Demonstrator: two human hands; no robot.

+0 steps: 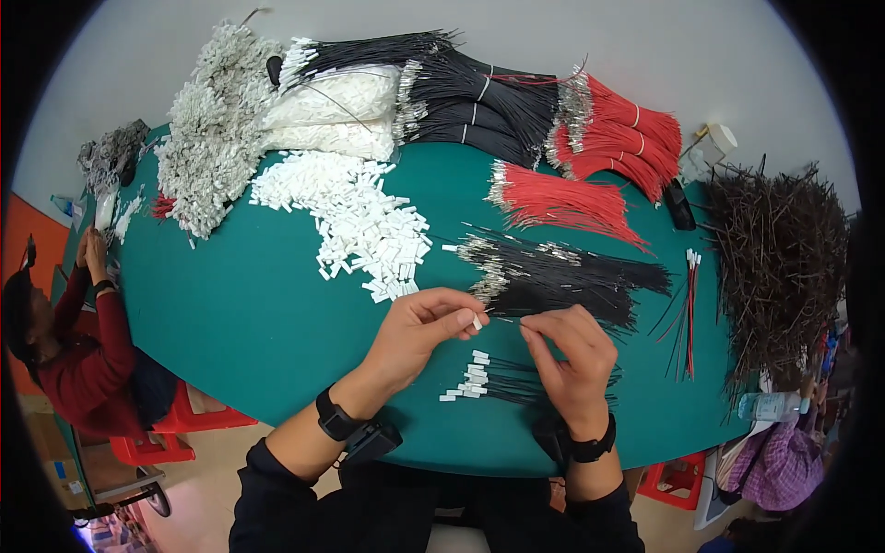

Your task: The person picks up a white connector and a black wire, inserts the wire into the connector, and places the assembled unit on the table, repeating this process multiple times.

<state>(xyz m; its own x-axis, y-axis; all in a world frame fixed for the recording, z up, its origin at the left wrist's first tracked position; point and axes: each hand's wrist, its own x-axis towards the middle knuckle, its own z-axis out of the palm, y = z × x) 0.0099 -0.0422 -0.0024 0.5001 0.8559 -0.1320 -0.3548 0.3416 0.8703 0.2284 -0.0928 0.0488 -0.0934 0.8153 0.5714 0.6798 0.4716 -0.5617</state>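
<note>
The green table [267, 309] offers open surface left of the left hand [412, 330], to the near edge. That hand's thumb and forefinger pinch a white housing [477, 322]; the right hand [576, 358] grips a thin wire [504, 320] between closed fingertips, beside the black wire pile [567, 276].

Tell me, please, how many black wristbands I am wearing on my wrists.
2: one wristband is on your left wrist, the other wristband on your right. Your black sleeves could hide more.
</note>
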